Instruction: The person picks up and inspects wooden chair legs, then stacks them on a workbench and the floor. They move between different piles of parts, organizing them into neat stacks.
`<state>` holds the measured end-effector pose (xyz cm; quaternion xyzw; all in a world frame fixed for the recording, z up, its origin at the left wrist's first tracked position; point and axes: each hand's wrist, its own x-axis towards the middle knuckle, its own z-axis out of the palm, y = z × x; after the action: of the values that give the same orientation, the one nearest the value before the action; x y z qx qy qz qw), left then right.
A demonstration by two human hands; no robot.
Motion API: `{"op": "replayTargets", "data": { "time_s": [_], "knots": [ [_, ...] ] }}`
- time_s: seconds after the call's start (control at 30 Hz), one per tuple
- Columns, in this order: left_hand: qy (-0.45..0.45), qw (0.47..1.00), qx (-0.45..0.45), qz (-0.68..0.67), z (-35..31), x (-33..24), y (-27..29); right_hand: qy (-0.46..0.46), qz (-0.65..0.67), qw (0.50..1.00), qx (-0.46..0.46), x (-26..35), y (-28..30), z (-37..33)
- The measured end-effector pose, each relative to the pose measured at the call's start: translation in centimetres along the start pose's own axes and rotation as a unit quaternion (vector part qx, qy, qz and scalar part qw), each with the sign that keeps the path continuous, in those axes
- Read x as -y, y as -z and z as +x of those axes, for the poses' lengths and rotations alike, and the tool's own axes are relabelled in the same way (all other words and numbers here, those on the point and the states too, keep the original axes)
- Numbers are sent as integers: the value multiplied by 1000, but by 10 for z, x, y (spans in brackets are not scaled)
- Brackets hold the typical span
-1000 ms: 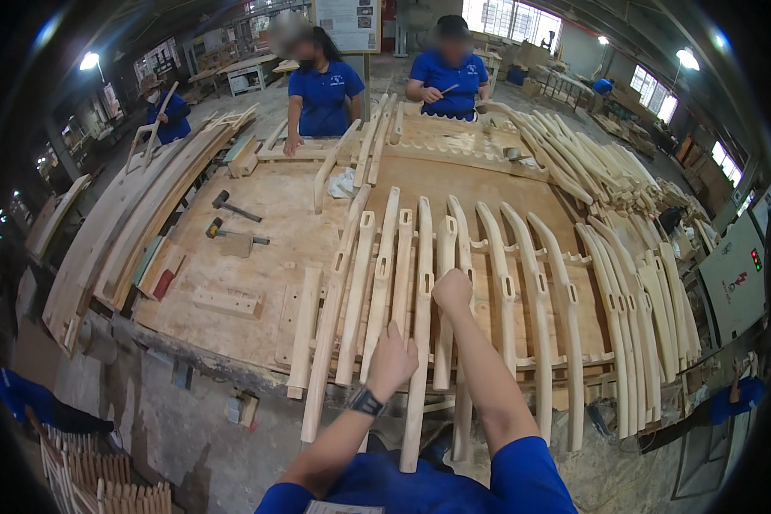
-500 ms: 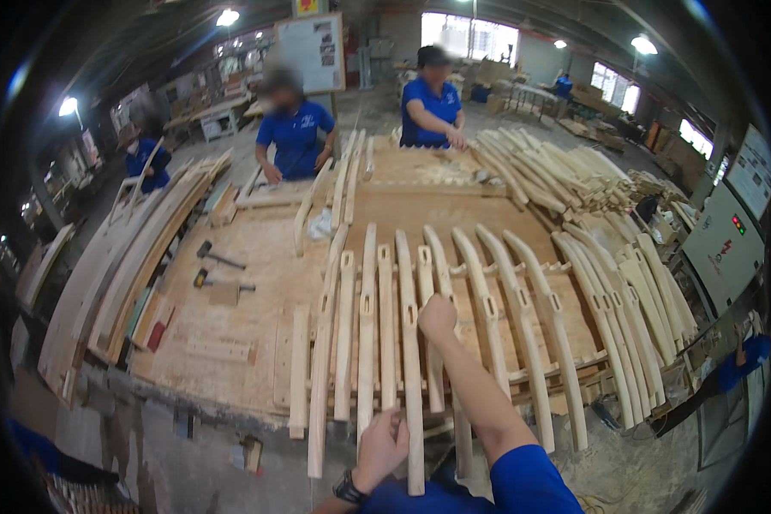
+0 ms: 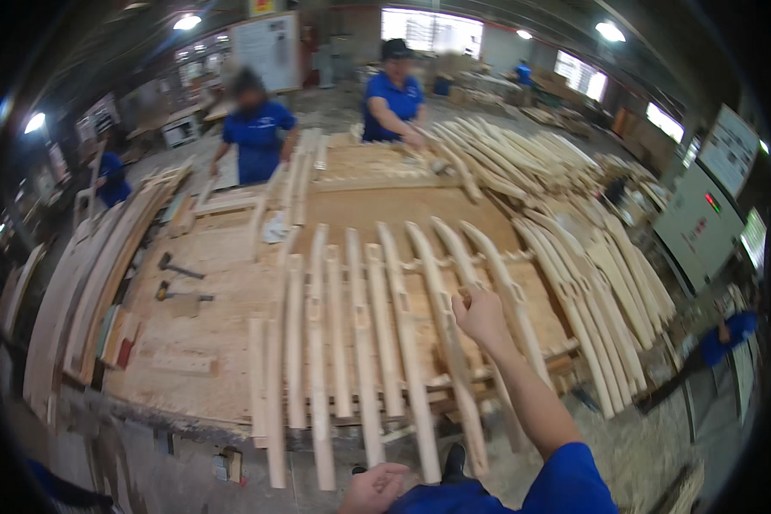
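Pale wooden legs, some long and curved, others short and straight, lie side by side across the near part of the workbench; several have slots cut in them. My right hand (image 3: pixel 481 315) is closed around the middle of a curved wooden leg (image 3: pixel 456 238), covering part of it. Just left of that hand lies another slotted curved leg (image 3: pixel 461 377). My left hand (image 3: pixel 375 488) is low at the front edge, fingers loosely stretched out and holding nothing. It is nearest the lower ends of a long leg (image 3: pixel 364 377) and a curved leg (image 3: pixel 415 394).
Two mallets (image 3: pixel 180 267) lie on the workbench (image 3: pixel 158 321) at left. Long boards (image 3: pixel 86 291) are stacked beyond them. More curved pieces (image 3: pixel 522 158) are piled at the far right, near a grey electrical cabinet (image 3: pixel 698 227). Two co-workers (image 3: pixel 259 137) in blue stand across the bench.
My right hand has shifted right across the row to another curved leg. My left hand has dropped back from the leg it was beside. The whole view has swung slightly right.
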<state>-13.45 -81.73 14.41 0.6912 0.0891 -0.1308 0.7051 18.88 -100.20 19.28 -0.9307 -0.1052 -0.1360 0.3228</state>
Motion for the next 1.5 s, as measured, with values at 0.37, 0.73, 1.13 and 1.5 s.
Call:
{"op": "replayTargets", "data": {
  "time_s": [0.37, 0.73, 1.13, 1.5],
  "knots": [
    [-38, 986, -37, -156, 56, 4, -166, -184, -301, 928, -122, -323, 245, 8],
    [5, 996, -11, -84, 102, -44, -267, -259, -449, 855, -12, -516, 306, -18],
    [-19, 991, -42, -125, 97, -9, -295, -269, -438, 858, 21, -473, 300, 19],
    [16, 982, -57, -179, 95, -16, -292, -287, -17, 957, -23, -555, 378, 30]
  ]
}}
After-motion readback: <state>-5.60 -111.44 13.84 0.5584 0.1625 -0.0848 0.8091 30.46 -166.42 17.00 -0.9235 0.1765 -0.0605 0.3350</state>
